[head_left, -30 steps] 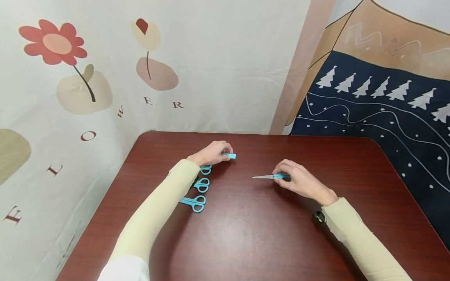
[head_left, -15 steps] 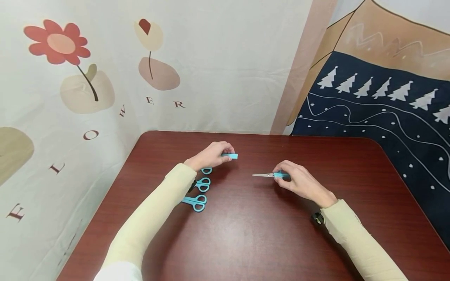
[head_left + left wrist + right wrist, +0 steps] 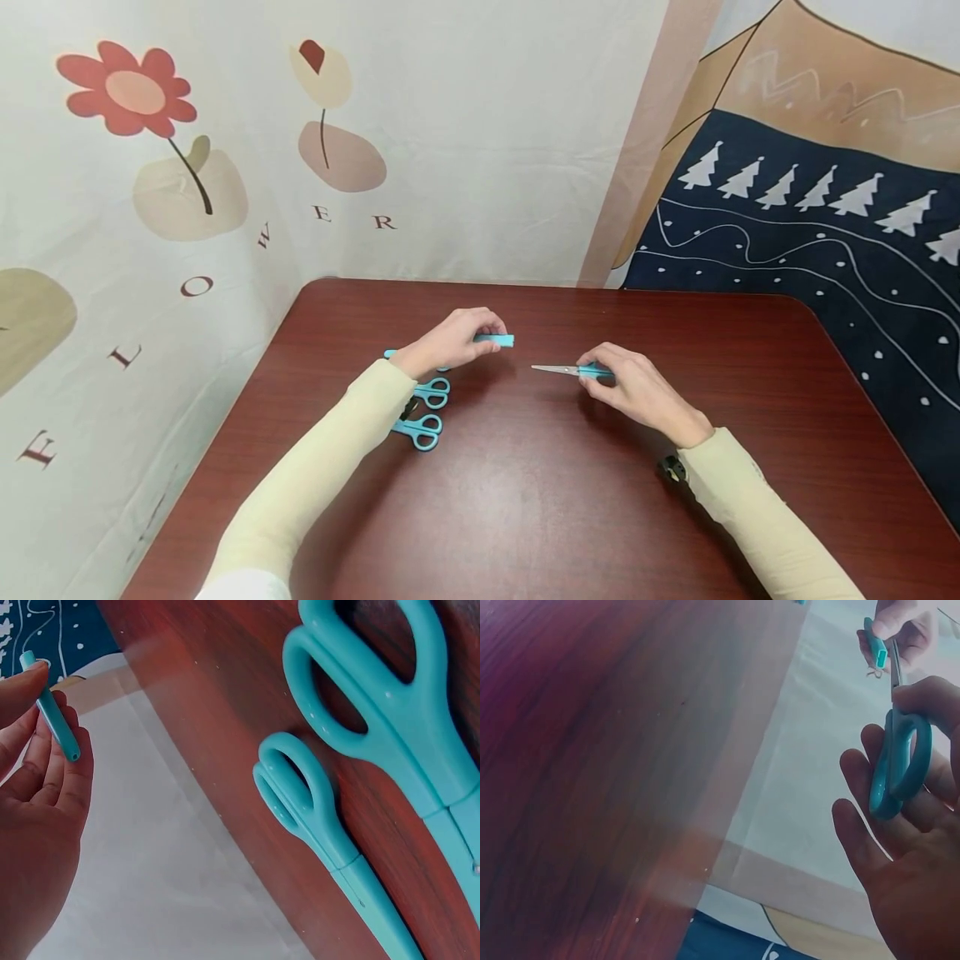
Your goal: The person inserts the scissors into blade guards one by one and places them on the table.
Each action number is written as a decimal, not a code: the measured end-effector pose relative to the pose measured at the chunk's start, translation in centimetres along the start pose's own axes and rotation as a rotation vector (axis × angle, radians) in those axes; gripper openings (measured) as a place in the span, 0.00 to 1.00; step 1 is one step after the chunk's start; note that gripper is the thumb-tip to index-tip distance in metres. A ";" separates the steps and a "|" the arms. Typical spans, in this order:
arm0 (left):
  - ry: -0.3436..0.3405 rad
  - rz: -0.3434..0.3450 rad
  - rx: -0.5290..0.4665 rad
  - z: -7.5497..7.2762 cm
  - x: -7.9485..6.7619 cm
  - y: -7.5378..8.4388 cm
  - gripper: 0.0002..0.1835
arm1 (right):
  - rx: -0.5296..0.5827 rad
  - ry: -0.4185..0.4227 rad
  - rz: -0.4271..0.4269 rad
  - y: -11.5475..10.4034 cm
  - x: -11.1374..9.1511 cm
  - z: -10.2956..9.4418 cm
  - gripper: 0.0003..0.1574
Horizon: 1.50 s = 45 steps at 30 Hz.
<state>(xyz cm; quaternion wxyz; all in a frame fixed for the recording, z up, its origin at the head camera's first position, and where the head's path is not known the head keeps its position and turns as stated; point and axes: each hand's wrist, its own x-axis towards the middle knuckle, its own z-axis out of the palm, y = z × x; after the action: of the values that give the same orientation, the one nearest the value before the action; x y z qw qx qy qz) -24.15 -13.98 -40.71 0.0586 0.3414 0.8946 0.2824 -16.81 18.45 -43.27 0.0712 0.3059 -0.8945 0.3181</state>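
Observation:
My left hand (image 3: 461,337) pinches a turquoise scissors cap (image 3: 497,340) between thumb and fingers above the table. In the left wrist view the cap (image 3: 60,727) lies slantwise across the fingers. To the right, my right hand (image 3: 637,385) holds small scissors (image 3: 557,369) by their turquoise handles. Their bare metal blades are together and point left toward the cap, with a gap between tip and cap. From the right wrist, the handle loops (image 3: 919,769) show in front of the fingers, and the cap's open end (image 3: 880,658) shows near the blades.
Capped turquoise scissors (image 3: 433,393) and a larger pair (image 3: 420,432) lie on the table (image 3: 525,500) beside my left forearm, which covers part of them. Another turquoise piece (image 3: 390,354) peeks out behind the left wrist. Printed cloth (image 3: 487,167) hangs behind the table.
My left hand has moved slightly right and nearer with the cap. My right hand has shifted a little left with the scissors, so the gap between blade tip and cap is narrower.

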 end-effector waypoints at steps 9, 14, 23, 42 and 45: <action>0.029 0.053 -0.036 0.1 -1.1 0.7 0.09 | -0.028 0.044 -0.021 -1.0 0.2 -0.2 0.13; 0.051 0.087 -0.058 0.3 -1.8 1.1 0.10 | -0.046 0.073 -0.035 -1.5 0.3 -0.3 0.13; 0.080 0.126 -0.018 1.1 -2.5 1.8 0.08 | -0.051 0.106 -0.071 -1.9 0.6 0.0 0.13; 0.080 0.078 0.000 1.3 -3.1 3.2 0.09 | -0.055 0.105 -0.098 -2.3 0.8 0.3 0.13; 0.082 0.064 0.002 1.4 -3.2 3.3 0.09 | -0.056 0.103 -0.109 -2.4 0.9 0.4 0.14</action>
<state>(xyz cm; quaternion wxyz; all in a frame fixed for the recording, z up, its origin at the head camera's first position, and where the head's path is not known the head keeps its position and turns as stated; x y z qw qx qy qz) -19.41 -13.39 -40.42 0.0123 0.3579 0.8852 0.2970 -16.09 16.32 -42.03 0.1430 0.3353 -0.8801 0.3041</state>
